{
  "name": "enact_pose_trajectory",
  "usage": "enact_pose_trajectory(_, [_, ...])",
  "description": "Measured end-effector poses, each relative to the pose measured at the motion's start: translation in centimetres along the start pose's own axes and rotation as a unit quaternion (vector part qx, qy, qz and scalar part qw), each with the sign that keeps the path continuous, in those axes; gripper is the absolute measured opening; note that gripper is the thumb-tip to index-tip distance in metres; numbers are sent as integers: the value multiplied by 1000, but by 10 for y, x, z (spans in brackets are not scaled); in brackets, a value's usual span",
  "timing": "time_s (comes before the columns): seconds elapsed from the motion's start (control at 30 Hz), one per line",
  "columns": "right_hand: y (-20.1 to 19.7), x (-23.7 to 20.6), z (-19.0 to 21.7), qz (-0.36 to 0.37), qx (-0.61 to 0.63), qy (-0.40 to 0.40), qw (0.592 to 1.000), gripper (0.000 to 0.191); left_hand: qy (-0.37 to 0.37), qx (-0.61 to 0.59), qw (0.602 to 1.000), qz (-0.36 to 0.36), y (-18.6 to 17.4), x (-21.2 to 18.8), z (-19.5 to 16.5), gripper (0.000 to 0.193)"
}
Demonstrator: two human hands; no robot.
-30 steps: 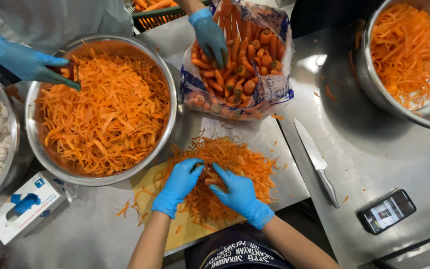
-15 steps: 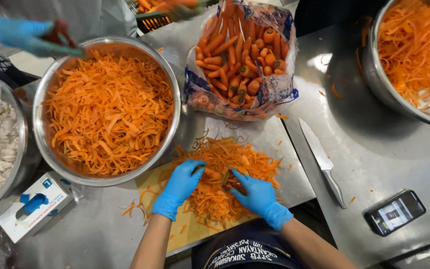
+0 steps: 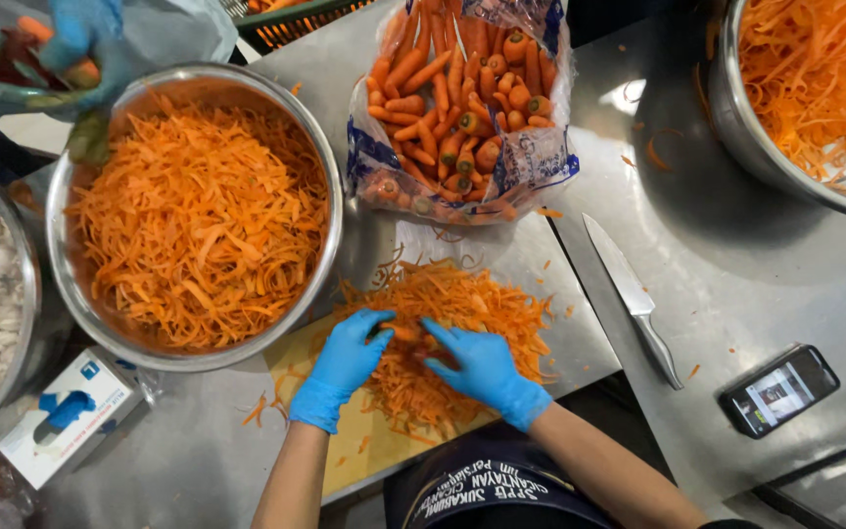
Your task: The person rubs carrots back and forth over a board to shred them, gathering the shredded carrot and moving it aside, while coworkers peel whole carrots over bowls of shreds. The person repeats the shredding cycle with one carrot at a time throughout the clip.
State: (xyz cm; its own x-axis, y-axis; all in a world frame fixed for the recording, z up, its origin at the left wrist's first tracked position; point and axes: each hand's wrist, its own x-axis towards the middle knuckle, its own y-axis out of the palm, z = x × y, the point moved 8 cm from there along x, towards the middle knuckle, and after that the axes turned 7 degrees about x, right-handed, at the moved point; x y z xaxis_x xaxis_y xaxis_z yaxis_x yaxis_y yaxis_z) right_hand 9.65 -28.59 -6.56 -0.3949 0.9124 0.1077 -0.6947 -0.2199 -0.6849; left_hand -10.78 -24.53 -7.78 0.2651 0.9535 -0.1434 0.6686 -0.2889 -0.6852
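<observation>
Both my hands wear blue gloves and rest on a pile of shredded carrot spread over a yellow cutting board. My left hand presses the pile's left side with fingers curled into the shreds. My right hand lies on the middle of the pile, fingers spread toward the left hand. A large steel bowl heaped with shredded carrot stands just left of the board. An open plastic bag of whole carrots lies beyond the pile.
Another person's blue-gloved hands hold a carrot above the bowl's far left rim. A knife and a phone lie on the steel table to the right. A second carrot bowl sits top right. A glove box lies bottom left.
My hands have drawn closer together on the carrot pile. The other person's hand has left the carrot bag, and both their hands now hold a carrot at the top left.
</observation>
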Motion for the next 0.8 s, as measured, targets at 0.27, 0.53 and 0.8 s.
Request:
enact_pose_trajectory(0.27, [-3,0,3,-25,-29,8,999,62,-49,-25,998,-22,0,0,5,27])
enact_pose_trajectory(0.53, [-14,-4,7,-46,65,-47,996,61,23,-43,999,12,0,-8,-9,29])
enact_pose_trajectory(0.8, [-3,1,-4,35,78,33,996,57,-12,-50,998,42,-1,-7,-7,27])
